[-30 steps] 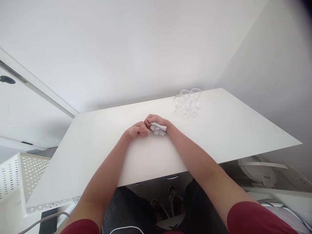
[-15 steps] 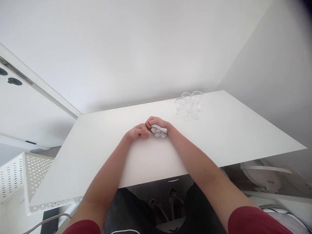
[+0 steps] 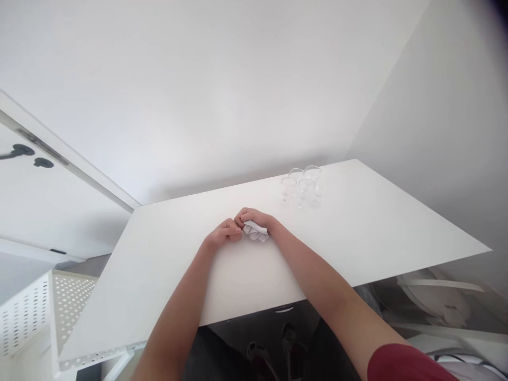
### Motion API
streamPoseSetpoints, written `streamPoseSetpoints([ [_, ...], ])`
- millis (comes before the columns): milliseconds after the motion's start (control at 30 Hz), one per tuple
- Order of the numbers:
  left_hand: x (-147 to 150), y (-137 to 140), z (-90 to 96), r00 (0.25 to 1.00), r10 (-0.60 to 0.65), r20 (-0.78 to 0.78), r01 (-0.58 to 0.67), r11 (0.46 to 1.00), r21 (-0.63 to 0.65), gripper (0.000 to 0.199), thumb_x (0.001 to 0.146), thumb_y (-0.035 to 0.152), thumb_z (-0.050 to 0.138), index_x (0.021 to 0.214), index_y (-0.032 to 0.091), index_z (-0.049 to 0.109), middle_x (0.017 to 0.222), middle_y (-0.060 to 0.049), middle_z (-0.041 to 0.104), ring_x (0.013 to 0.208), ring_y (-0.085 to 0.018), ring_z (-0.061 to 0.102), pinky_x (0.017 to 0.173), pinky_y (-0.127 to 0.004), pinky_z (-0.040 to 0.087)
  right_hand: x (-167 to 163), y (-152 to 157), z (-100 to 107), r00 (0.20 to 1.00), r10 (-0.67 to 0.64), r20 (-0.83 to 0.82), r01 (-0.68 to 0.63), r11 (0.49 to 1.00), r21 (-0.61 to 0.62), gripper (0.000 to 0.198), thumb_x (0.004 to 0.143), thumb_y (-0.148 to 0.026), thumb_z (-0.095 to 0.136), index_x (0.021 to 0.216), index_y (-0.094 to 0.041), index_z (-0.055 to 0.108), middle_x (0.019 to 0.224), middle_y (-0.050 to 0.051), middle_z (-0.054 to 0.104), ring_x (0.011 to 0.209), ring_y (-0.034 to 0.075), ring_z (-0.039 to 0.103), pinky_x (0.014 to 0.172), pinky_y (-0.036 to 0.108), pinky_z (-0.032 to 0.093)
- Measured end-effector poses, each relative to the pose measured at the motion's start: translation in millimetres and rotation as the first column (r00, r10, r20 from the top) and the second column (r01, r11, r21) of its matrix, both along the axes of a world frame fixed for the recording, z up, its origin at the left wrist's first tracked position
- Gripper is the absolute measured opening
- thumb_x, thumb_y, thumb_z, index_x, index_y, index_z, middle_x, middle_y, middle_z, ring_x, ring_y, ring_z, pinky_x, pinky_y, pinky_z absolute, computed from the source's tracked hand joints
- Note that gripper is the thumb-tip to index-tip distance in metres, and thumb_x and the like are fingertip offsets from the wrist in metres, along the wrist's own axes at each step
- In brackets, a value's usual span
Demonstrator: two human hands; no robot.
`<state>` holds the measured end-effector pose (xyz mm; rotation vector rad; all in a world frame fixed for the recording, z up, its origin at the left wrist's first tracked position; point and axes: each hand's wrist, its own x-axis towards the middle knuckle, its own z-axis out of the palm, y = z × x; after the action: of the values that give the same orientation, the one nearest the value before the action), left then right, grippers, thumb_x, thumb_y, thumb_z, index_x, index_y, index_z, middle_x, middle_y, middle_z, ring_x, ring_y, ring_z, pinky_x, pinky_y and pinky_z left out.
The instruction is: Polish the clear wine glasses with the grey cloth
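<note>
My right hand (image 3: 254,216) is closed around a crumpled white cloth (image 3: 256,231), and folds of it stick out below the fingers. Knuckle to knuckle with it, my left hand (image 3: 225,233) is curled into a fist; whatever lies inside its fingers is hidden. Both hands are over the middle of a white table (image 3: 246,286). Beyond them to the right, several clear stemmed glasses (image 3: 306,188) stand grouped near the table's back edge.
A white perforated basket (image 3: 73,296) is at the left, below the table's edge. Behind the table rises a white wall (image 3: 222,95). A door with a black handle (image 3: 19,152) is at far left. Clear storage containing pale items (image 3: 440,299) sits at lower right.
My head view has tilted up slightly, so the table, glasses and hands sit lower in the picture. The hands keep nearly the same closed pose, with the cloth still in the right one.
</note>
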<state>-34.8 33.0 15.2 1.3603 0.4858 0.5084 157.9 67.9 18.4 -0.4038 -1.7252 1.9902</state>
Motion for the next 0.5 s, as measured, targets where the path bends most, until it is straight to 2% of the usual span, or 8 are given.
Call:
streamPoseSetpoints([
  [167,-8,2,-2.9,0.994,0.111,0.025,-0.111,0.994,-0.006,0.078,0.082,0.064,0.071,0.049,0.021,0.015,0.046,0.008,0.01,0.045,-0.006,0.013,0.05,-0.03,0.014,0,1,-2,1.0,0.023,0.008,-0.023,1.0,-0.004,0.013,0.07,-0.021,0.055,0.059,-0.015,0.057,0.056,-0.002,0.048,0.055,0.01,0.037,0.053,0.024,0.03],
  [300,-9,2,1.5,0.953,0.29,0.088,-0.288,0.957,-0.031,0.076,0.081,0.062,0.07,0.051,0.022,0.013,0.046,0.008,0.008,0.043,-0.006,0.011,0.047,-0.029,0.012,0,4,-5,0.999,0.029,0.019,-0.029,1.0,0.003,0.013,0.071,-0.021,0.055,0.061,-0.014,0.061,0.057,-0.001,0.052,0.055,0.01,0.039,0.053,0.024,0.033],
  [367,-3,-3,14.5,0.921,0.378,0.098,-0.374,0.926,-0.053,0.068,0.084,0.059,0.069,0.051,0.021,0.022,0.045,0.007,0.016,0.04,-0.006,0.018,0.044,-0.027,0.015,-2,5,-6,0.999,0.003,0.033,-0.002,1.0,-0.02,0.015,0.072,-0.02,0.055,0.061,-0.014,0.063,0.058,0.001,0.055,0.055,0.011,0.043,0.054,0.024,0.035],
  [433,10,-10,38.7,0.901,0.428,0.067,-0.423,0.903,-0.073,0.054,0.091,0.059,0.063,0.06,0.02,0.04,0.05,0.005,0.034,0.043,-0.01,0.035,0.046,-0.026,0.029,-2,4,-5,0.996,-0.064,0.067,0.067,0.997,-0.048,0.016,0.075,-0.019,0.055,0.061,-0.015,0.062,0.061,0.002,0.059,0.058,0.012,0.048,0.057,0.025,0.039],
  [500,30,-20,72.9,0.9,0.427,0.084,-0.425,0.904,-0.041,0.041,0.092,0.057,0.063,0.076,0.021,0.052,0.067,0.0,0.055,0.059,-0.014,0.055,0.058,-0.029,0.047,-2,0,0,0.985,-0.114,0.129,0.119,0.992,-0.032,0.018,0.081,-0.017,0.055,0.065,-0.015,0.061,0.065,0.002,0.061,0.062,0.013,0.052,0.061,0.025,0.044],
])
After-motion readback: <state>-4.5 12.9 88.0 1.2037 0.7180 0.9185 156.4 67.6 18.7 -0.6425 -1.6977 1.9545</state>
